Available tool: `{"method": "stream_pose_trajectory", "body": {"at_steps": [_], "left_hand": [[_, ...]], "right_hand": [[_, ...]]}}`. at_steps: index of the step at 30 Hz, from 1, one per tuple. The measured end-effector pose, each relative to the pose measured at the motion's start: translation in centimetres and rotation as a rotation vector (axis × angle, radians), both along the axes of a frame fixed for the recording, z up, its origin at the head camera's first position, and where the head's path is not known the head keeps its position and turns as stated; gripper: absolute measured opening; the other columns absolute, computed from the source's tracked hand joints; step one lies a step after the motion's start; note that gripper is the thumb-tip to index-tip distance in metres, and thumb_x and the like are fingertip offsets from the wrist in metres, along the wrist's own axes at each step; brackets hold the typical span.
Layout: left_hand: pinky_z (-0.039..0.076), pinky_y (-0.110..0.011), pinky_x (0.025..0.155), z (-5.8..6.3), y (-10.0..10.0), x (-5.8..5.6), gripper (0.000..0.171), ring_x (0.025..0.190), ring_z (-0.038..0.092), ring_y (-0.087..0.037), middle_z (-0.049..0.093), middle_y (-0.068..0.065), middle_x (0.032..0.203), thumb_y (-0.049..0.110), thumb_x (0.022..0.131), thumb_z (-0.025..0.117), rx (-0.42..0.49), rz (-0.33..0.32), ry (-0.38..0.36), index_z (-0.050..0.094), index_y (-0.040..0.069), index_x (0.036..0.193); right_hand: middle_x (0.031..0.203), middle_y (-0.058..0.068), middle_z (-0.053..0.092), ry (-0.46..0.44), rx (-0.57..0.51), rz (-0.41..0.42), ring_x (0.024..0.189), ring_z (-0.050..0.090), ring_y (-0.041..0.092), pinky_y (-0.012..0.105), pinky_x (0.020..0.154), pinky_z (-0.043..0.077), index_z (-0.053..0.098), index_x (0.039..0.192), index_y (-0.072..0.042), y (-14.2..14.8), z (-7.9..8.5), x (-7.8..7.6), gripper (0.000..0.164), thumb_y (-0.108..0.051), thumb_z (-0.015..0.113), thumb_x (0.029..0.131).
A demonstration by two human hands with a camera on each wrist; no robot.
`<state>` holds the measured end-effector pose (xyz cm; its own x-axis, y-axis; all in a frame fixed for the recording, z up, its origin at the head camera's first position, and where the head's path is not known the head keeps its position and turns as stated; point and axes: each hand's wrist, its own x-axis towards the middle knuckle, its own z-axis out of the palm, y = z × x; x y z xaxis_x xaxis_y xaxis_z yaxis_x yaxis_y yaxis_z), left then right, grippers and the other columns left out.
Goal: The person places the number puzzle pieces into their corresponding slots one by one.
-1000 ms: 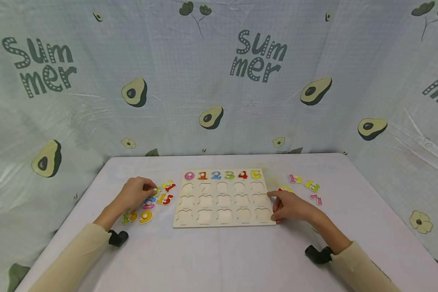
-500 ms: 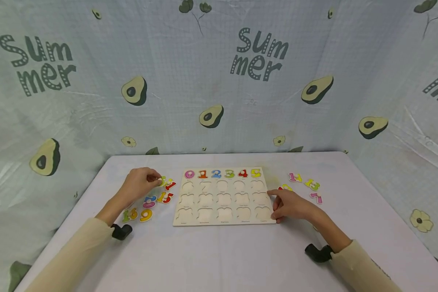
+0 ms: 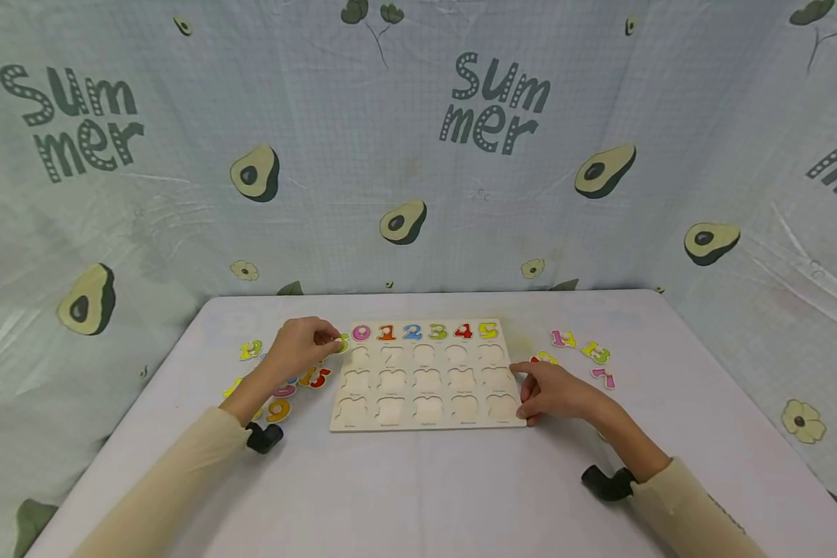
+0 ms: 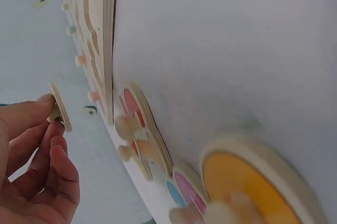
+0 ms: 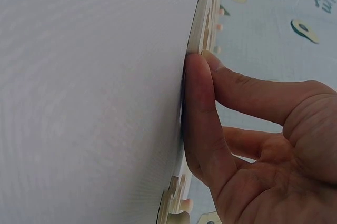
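Note:
A pale wooden number puzzle board (image 3: 408, 425) lies on the table, with knobbed numbers 0 to 5 seated in its top row and bare recesses below. My left hand (image 3: 300, 345) pinches a yellow-green number piece (image 3: 343, 342) close to the board's upper left corner. Seen edge-on in the left wrist view, the number piece (image 4: 62, 111) sits between thumb and fingertips, off the table. My right hand (image 3: 554, 391) grips the board's right edge, thumb near the lower corner. In the right wrist view, thumb and finger (image 5: 199, 87) meet at the board's edge (image 5: 197, 34).
Left of the board lie a red-orange 15 (image 3: 315, 377), an orange 9 (image 3: 278, 411), a 12 (image 3: 251, 349) and other pieces partly under my left arm. To the right are a 13 (image 3: 596, 353), a pink 7 (image 3: 603, 378) and a pink-yellow number (image 3: 563, 339).
My left hand has moved right with the pinched number piece, from among the loose pieces to the board's upper left corner. My right hand has stayed at the board's edge.

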<state>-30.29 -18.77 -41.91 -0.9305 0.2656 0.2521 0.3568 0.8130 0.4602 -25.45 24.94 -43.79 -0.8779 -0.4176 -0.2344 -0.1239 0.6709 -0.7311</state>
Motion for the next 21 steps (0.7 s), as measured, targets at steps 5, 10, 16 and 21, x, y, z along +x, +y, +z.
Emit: {"method": "stream_pose_trajectory", "body": {"at_steps": [5, 10, 16, 21], "left_hand": [[0.047, -0.029, 0.072, -0.1, 1.0, -0.4, 0.018, 0.081, 0.059, -0.019, 0.073, -0.007, 0.089, 0.020, 0.094, 0.075, -0.012, 0.008, -0.067, 0.078, 0.005, 0.101], [0.050, -0.029, 0.072, -0.3, 1.9, -0.8, 0.020, 0.082, 0.061, -0.019, 0.075, -0.009, 0.092, 0.021, 0.094, 0.075, -0.012, 0.002, -0.118, 0.078, 0.003, 0.102], [0.047, -0.031, 0.075, -0.9, 2.6, -1.1, 0.018, 0.083, 0.060, -0.019, 0.075, -0.007, 0.088, 0.020, 0.093, 0.077, -0.039, 0.009, -0.153, 0.078, 0.003, 0.099], [0.048, -0.030, 0.070, -1.4, 2.9, -1.3, 0.017, 0.078, 0.061, -0.017, 0.075, -0.006, 0.086, 0.019, 0.092, 0.077, -0.093, -0.008, -0.126, 0.078, 0.002, 0.095]], "right_hand": [[0.086, 0.009, 0.058, -0.004, 0.003, -0.001, 0.066, 0.068, 0.015, 0.027, 0.067, 0.057, 0.040, 0.151, 0.011, 0.0, 0.1, 0.0, 0.078, 0.000, 0.080, 0.084], [0.086, 0.009, 0.058, -0.004, 0.000, 0.002, 0.067, 0.068, 0.015, 0.027, 0.067, 0.057, 0.040, 0.151, 0.011, 0.1, 0.1, 0.0, 0.078, 0.000, 0.080, 0.084], [0.087, 0.009, 0.057, -0.012, -0.015, 0.003, 0.067, 0.068, 0.015, 0.028, 0.068, 0.058, 0.040, 0.151, 0.011, 0.1, -0.1, 0.0, 0.079, 0.000, 0.080, 0.084], [0.087, 0.009, 0.057, -0.015, -0.012, -0.001, 0.067, 0.068, 0.015, 0.029, 0.068, 0.059, 0.040, 0.151, 0.011, 0.1, -0.1, 0.0, 0.079, 0.000, 0.080, 0.084]]}}
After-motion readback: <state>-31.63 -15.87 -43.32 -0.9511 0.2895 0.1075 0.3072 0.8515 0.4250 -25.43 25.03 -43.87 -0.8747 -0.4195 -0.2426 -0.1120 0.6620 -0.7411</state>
